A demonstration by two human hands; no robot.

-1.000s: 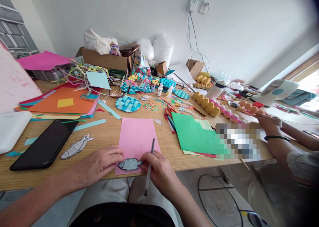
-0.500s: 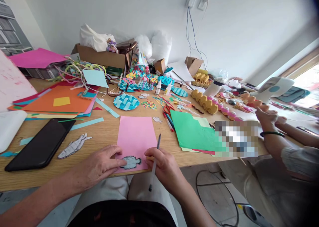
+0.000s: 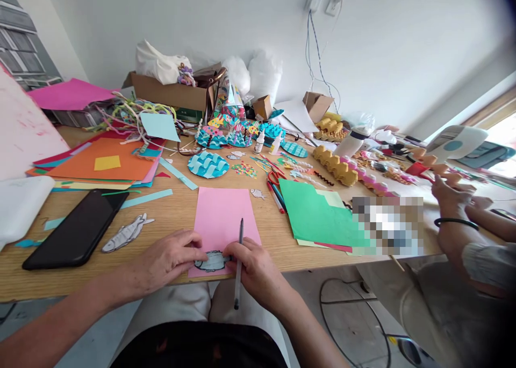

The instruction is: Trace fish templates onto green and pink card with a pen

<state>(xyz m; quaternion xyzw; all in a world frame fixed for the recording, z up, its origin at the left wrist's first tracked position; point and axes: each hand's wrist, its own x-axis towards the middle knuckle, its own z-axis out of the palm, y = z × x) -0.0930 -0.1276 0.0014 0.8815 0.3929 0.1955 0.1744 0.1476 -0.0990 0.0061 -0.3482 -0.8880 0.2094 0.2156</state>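
A sheet of pink paper (image 3: pixel 223 214) lies at the table's front edge, with a grey paper fish cutout (image 3: pixel 212 261) on its lower part. The fingertips of my left hand (image 3: pixel 173 257) are bent together and press the head end of the fish against the sheet. My right hand (image 3: pixel 258 266) is closed around a pen (image 3: pixel 238 276), which slants between its fingers with one end pointing up. The thumb and fingertips of this hand also touch the tail end of the fish and cover it.
Left of my hands lie another paper fish (image 3: pixel 127 234) and a black phone (image 3: pixel 76 228). Green paper (image 3: pixel 322 217) and red-handled scissors (image 3: pixel 276 177) are to the right. Glue bottles (image 3: pixel 276 143) stand farther back. Another person's hand (image 3: pixel 449 193) holds an egg-carton strip at far right.
My right hand has moved left from the paper's edge onto the fish's tail, and the pen has tilted more upright. My left fingers stay on the fish. The other person's hands shifted.
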